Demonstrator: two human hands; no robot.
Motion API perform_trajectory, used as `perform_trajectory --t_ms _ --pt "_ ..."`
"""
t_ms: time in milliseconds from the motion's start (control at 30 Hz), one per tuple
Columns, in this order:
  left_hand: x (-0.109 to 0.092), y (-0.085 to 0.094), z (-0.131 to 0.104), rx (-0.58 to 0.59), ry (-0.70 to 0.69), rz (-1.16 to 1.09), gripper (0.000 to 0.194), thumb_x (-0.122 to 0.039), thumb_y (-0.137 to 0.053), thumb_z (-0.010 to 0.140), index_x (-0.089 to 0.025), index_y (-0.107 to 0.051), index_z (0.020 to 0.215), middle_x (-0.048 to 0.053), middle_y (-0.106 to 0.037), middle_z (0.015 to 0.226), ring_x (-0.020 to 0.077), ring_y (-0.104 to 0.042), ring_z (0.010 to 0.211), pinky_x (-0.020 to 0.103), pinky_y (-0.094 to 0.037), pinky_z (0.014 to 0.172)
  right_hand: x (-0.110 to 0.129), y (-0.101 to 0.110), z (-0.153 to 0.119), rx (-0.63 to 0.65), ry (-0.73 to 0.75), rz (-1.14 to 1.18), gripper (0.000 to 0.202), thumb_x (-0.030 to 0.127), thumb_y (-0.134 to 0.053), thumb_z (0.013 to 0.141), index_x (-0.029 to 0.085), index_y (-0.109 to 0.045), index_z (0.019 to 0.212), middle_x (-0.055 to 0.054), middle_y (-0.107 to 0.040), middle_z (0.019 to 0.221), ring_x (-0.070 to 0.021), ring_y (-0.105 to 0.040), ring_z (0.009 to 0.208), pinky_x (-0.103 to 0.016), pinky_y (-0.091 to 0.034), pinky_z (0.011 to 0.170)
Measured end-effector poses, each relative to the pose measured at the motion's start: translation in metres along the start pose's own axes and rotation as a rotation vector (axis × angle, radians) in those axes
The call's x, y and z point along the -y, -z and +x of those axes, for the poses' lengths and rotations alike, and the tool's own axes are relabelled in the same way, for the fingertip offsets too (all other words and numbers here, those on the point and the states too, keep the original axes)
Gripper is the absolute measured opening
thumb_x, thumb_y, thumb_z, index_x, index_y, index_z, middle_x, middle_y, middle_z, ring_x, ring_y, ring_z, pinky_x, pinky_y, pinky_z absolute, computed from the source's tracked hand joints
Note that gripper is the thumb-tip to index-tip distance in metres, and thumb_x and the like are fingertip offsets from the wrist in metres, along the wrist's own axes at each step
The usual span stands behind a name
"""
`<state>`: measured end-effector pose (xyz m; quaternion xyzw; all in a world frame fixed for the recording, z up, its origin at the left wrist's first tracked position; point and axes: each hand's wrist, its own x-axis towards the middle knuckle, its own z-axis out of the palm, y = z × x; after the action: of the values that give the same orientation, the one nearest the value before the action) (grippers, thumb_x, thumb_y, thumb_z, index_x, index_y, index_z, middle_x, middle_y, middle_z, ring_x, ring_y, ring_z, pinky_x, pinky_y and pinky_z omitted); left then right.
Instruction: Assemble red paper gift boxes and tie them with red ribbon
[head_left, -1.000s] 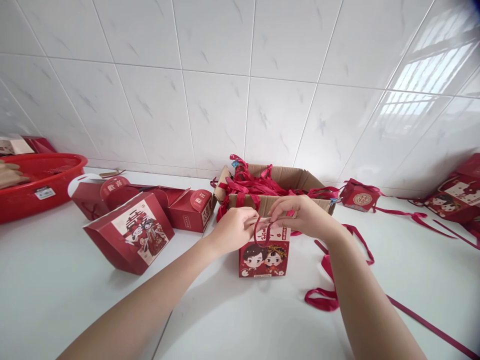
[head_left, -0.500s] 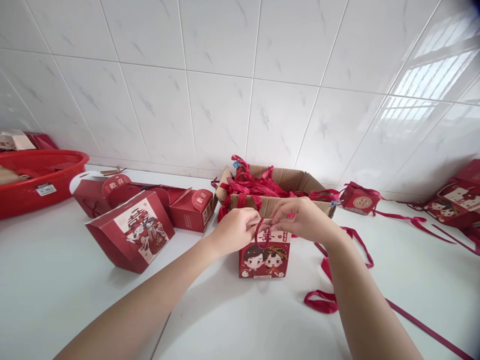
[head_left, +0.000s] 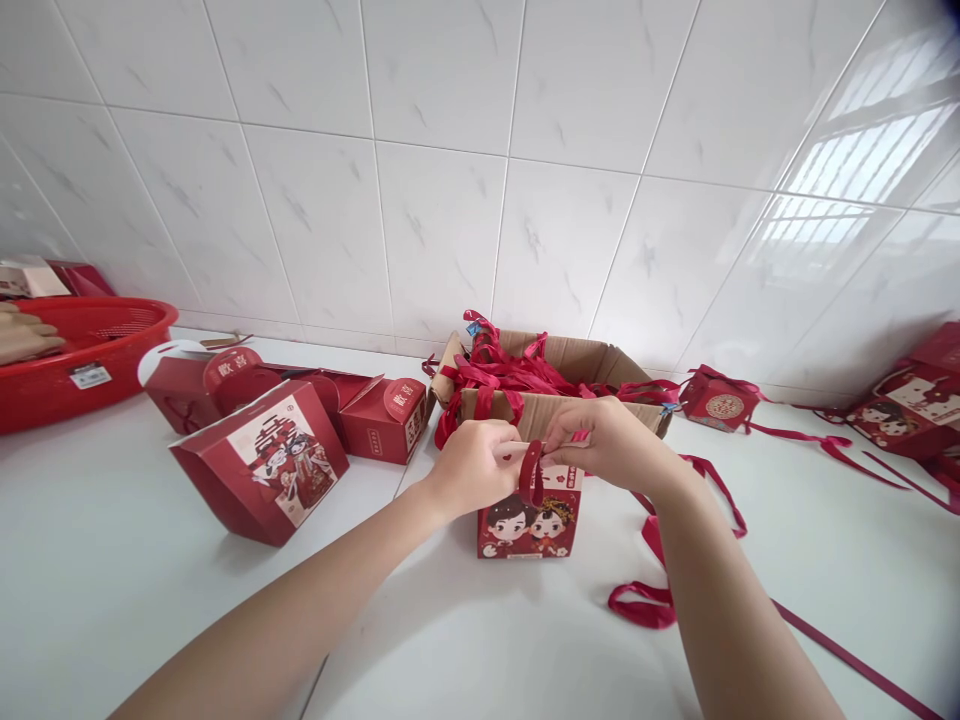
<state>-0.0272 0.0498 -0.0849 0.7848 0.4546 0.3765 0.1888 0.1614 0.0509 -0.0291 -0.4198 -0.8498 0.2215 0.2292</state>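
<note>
A small red gift box [head_left: 529, 530] printed with two cartoon faces stands upright on the white table in front of me. My left hand [head_left: 480, 460] is closed on the top edge of this box, at its left side. A dark red ribbon [head_left: 532, 475] loops over the box's top and hangs down its front. The fingertips of my right hand [head_left: 600, 440] are pinched on the ribbon at the box's top right. Exactly how the ribbon passes through the top is hidden by my fingers.
A cardboard carton [head_left: 592, 360] heaped with red ribbons stands behind. Several red boxes [head_left: 255, 465] lie left of my hands, beyond them a red plastic basket [head_left: 135, 345] with tan finger-like shapes. Loose ribbon [head_left: 643, 605] and another small red box [head_left: 720, 400] lie right.
The thin ribbon loop at the box's top has turned into a broader band hanging in front. My right fingers have shifted slightly. Tan finger-like shapes now show more in the basket.
</note>
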Motion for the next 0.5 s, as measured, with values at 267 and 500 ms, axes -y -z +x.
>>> perform_trajectory --t_ms 267,500 --pt "0.0045 -0.0018 0.0003 -0.015 -0.043 -0.016 0.031 -0.028 -0.060 0.069 -0.017 -0.038 0.050 -0.003 -0.037 0.052 0.0082 -0.031 0.051 0.022 -0.019 0.045 0.0039 0.0004 -0.0005 0.014 -0.055 -0.067 0.011 0.016 -0.064 0.075 0.021 -0.072 0.071 0.001 -0.068 0.075 -0.0130 -0.058 0.069 -0.026 -0.042 0.060" --pt "0.0030 -0.0048 -0.0013 -0.038 -0.002 -0.033 0.035 -0.030 -0.061 0.069 -0.017 -0.035 0.049 -0.004 -0.037 0.052 0.0082 -0.031 0.052 0.021 -0.020 0.046 0.0046 0.0001 -0.0007 0.011 -0.037 -0.058 0.010 0.013 -0.065 0.075 0.020 -0.072 0.071 0.001 -0.070 0.077 -0.0130 -0.060 0.071 -0.026 -0.045 0.062"
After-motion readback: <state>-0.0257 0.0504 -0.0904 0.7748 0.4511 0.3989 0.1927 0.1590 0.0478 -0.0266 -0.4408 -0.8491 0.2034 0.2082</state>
